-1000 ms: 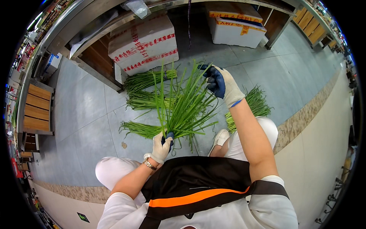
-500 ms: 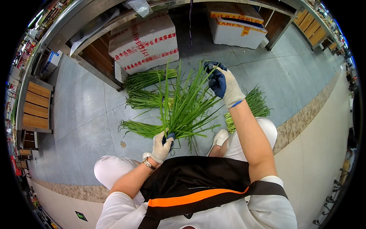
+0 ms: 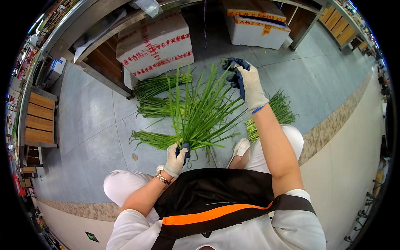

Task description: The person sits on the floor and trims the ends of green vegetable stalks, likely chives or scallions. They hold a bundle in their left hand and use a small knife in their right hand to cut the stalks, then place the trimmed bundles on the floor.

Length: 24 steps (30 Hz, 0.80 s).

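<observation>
My left hand (image 3: 176, 160), in a white glove with a dark blue palm, grips a bunch of garlic chives (image 3: 200, 118) by the lower ends. The long flat leaves fan out upward and to the right. At the far side of the fan, my right hand (image 3: 246, 81), gloved the same way, has its fingers curled in a pinch. A thin green leaf tip shows at those fingertips. Left of the held bunch lie several bundles of chives (image 3: 153, 140) on the floor. Another chive bundle (image 3: 280, 109) rests beyond my right knee.
A white foam box (image 3: 156, 46) with red printing stands under a metal-edged counter (image 3: 104, 71). Another white foam box (image 3: 258, 35), with orange tape, sits farther right. A purple cord (image 3: 205, 25) hangs between them. Loose leaves lie on the grey tiled floor (image 3: 89, 137).
My right hand has shifted slightly up and to the right by the leaf tips. The left hand keeps its grip, and the leaves have spread a little.
</observation>
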{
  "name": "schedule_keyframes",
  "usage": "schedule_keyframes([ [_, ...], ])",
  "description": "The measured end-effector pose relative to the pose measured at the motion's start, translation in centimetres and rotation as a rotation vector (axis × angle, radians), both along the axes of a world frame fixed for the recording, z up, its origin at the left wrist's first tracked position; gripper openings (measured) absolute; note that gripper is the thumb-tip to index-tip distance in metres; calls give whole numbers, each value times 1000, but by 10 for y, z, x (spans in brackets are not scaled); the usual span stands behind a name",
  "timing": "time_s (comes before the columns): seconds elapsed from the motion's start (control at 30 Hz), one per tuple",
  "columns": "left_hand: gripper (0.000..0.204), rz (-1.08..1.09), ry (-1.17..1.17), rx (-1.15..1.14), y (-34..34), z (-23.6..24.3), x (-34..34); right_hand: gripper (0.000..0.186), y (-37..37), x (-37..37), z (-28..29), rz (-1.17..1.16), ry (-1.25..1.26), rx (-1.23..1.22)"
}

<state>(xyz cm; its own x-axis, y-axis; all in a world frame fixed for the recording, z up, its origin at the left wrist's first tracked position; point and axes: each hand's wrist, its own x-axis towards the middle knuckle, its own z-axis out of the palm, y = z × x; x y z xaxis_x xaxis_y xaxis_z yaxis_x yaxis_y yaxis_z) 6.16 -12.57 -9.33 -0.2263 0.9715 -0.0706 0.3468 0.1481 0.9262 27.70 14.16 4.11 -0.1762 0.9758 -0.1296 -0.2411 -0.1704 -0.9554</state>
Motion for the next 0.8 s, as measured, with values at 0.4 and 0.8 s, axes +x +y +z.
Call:
schedule_keyframes([
  [0.4, 31, -5, -98, 92, 3, 3, 0, 24, 0, 7, -8, -286, -913, 796],
  [0.8, 31, 42, -52, 72, 12, 15, 3, 20, -29, -15, -15, 400, -383, 214],
])
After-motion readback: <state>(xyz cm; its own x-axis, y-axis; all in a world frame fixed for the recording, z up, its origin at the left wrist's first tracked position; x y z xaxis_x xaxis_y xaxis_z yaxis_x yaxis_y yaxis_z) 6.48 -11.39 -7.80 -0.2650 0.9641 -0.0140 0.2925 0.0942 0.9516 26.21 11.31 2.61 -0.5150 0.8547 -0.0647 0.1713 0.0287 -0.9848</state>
